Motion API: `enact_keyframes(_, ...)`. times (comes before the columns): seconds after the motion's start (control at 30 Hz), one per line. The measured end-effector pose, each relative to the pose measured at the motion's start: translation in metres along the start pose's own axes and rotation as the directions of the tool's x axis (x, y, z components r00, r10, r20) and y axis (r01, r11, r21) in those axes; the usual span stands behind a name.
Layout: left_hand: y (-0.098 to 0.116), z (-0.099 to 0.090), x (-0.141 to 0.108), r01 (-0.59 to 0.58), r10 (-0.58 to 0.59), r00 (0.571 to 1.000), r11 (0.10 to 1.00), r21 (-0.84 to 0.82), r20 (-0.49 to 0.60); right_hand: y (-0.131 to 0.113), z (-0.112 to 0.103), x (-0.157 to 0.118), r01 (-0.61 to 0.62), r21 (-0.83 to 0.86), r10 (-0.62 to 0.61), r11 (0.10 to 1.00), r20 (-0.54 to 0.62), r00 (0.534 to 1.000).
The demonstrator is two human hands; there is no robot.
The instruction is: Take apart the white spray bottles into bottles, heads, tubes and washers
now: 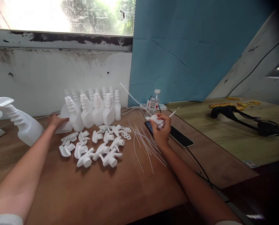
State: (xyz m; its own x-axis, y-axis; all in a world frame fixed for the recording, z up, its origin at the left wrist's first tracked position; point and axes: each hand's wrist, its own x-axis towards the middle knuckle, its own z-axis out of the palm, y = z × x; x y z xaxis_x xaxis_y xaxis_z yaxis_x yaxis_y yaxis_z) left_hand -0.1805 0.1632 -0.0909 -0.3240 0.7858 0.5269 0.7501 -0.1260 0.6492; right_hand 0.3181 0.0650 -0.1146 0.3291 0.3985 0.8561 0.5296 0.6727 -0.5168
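Observation:
On the left, my left hand (55,121) is closed around a white plastic bottle (65,125) at the end of a row of upright, open-necked white bottles (97,109). My right hand (162,128) grips a white spray head (156,119), largely covered by my fingers. A thin white tube (132,97) slants up and left from it. The same hand also holds a slim pointed tool (174,112); its exact kind is unclear. Between my arms lie several loose trigger spray heads (110,157), small white rings (126,133) and loose thin tubes (149,150).
An assembled spray bottle (27,125) stands at far left. Behind my right hand are a clear water bottle (154,101) and a dark phone (180,136) with a cable. A black strap (238,117) lies on the adjoining table. The wall (48,75) closes off the back.

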Motion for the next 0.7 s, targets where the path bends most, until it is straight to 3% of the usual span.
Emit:
enact_keyframes(0.1, 0.001, 0.005, -0.004, 0.167, -0.166, 0.978, 0.986, -0.005, -0.127, -0.001, 0.001, -0.001, -0.002, 0.007, 0.002, 1.000, 0.005, 1.000)
enact_keyframes(0.17, 0.003, 0.009, -0.008, 0.204, -0.208, 0.961, 0.978, -0.043, -0.180, -0.001, 0.001, -0.001, -0.004, 0.005, 0.004, 1.000, 0.011, 1.000)
enact_keyframes(0.33, 0.004, 0.017, -0.028, 0.143, -0.169, 0.956, 0.982, -0.120, -0.239, -0.002, 0.001, -0.001, 0.007, -0.008, -0.007, 1.000, 0.017, 1.000)
enact_keyframes(0.7, -0.008, 0.025, -0.046, 0.067, -0.088, 0.983, 0.989, -0.129, -0.163, -0.001, 0.002, -0.004, 0.052, 0.012, -0.052, 0.999, 0.038, 0.998)
